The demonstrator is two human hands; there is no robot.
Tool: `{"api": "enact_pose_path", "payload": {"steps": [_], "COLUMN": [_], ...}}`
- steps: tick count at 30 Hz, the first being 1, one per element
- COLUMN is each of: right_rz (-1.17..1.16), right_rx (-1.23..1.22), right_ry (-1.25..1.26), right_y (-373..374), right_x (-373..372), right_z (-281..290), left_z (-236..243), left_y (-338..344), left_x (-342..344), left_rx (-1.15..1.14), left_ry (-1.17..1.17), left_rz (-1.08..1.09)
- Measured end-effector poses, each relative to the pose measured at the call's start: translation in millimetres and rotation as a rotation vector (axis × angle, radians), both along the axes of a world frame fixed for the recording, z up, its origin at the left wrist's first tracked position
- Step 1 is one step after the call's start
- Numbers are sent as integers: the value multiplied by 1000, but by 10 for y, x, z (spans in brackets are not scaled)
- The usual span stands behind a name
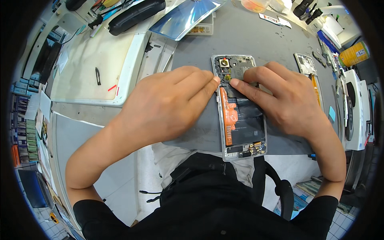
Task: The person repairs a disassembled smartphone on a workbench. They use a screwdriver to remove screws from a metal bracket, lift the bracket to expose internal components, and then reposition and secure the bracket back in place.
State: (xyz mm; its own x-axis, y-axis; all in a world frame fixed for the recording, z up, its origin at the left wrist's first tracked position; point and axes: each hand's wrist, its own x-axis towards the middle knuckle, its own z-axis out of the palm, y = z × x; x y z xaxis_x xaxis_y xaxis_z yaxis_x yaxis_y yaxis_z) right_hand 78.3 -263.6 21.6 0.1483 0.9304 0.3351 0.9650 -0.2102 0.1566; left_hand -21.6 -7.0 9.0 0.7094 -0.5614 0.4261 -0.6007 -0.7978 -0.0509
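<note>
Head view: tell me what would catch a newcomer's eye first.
First, the opened phone on the grey work surface, its bright orange strip running down the left side. The left hand and right hand meet it near its upper end. Next come the shiny blue sheet at the top and the yellow container at upper right.

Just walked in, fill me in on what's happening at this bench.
The left hand and right hand are both on an opened phone lying on a grey mat. The left fingertips are at its upper left edge, and the right fingers reach over its upper part, below the camera module. The phone's insides are exposed. Whether the fingers hold any small part is too hidden to tell.
</note>
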Motion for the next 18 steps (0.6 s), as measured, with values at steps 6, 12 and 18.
{"api": "enact_pose_path", "payload": {"steps": [6,12,18], "right_rz": [-79,-142,-113], "right_rx": [130,158,194], "right_ry": [93,182,180], "right_y": [-93,-233,-279], "right_x": [8,91,121], "right_z": [23,-11,-93], "left_z": [-119,-127,-118], "left_y": [-31,-63,-87], "left_x": [-34,-41,-41], "left_rx": [-46,-52,-56], "left_ry": [-83,-71,-75], "left_rz": [65,83,98]}}
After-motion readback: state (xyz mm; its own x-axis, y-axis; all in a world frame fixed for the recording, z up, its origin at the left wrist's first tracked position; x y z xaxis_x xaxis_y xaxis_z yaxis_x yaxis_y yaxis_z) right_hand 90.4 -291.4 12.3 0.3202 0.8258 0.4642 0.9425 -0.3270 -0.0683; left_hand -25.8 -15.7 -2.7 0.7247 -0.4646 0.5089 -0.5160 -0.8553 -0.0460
